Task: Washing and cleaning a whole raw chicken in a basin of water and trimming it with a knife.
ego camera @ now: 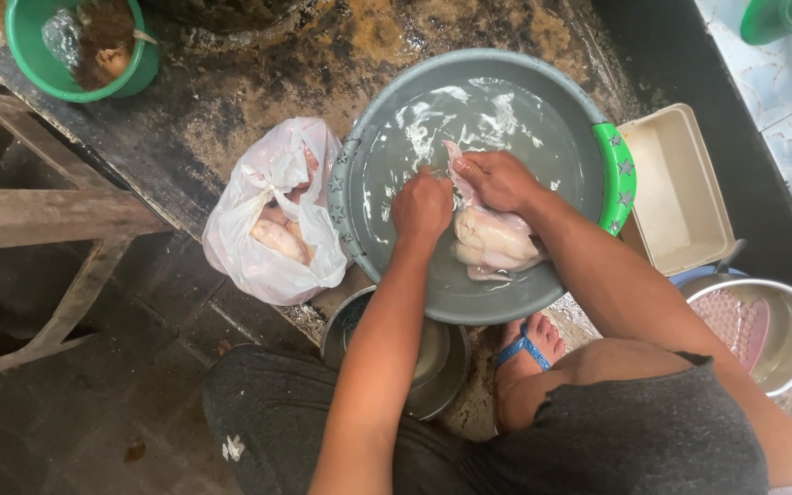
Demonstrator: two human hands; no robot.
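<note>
Both the left hand (421, 207) and right hand (499, 178) gripped a raw chicken (492, 236) in a grey water-filled basin (469, 293), beside a white plastic bag (272, 215) of more chicken.

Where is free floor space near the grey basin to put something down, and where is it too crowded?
Bare dark floor lies left of the white plastic bag of raw chicken, toward the wooden stool frame, and between the round grey plastic basin and the green bucket. Crowded: inside the basin, where left hand and right hand grip a raw chicken, and right, by the beige tray and metal pot.
</note>
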